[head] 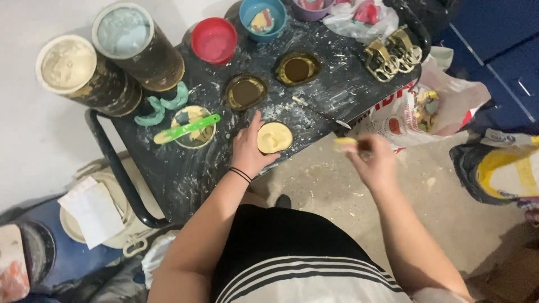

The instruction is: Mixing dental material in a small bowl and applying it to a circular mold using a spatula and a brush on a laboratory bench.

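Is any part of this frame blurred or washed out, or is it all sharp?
Head view: the right hand and the small yellow-tipped tool it holds are smeared by motion blur; the left hand beside the cream-filled mould is fairly sharp; lighting is soft and even, with no strong glare on the dark table.

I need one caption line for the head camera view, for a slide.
Left hand steadies a round mould of pale yellow paste on a dusty black table; right hand holds a paste-tipped tool.

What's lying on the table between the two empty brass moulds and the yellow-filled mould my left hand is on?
In the head view, a thin brush-like stick lies between the brass moulds and the yellow-filled mould at the left hand, amid white dust.
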